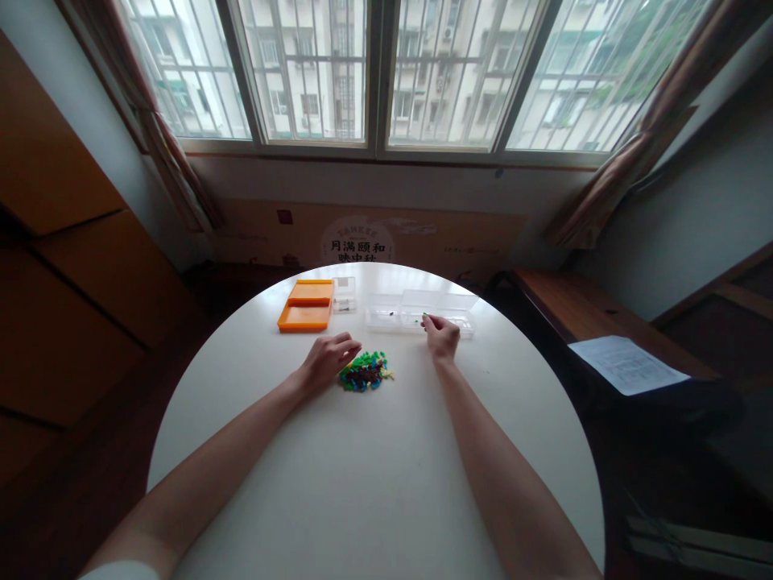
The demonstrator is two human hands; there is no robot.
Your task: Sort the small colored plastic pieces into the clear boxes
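Note:
A pile of small plastic pieces [365,374], green, brown, blue and yellow, lies on the white round table. My left hand [331,354] hovers at the pile's upper left edge with its fingers bent and pressed together; what they hold, if anything, is too small to make out. Over the front of the open clear plastic box [386,322] is my right hand [442,335], its thumb and fingertips pinched on a small green piece [425,315]. A green bit and a dark bit lie inside that box. Its clear lid tilts up at the back.
An open orange case [305,316] stands at the back left of the table [374,483]. Beside it is a small clear box [344,295] with dark bits inside. White papers [625,364] rest on a brown wooden bench [580,310] to the right.

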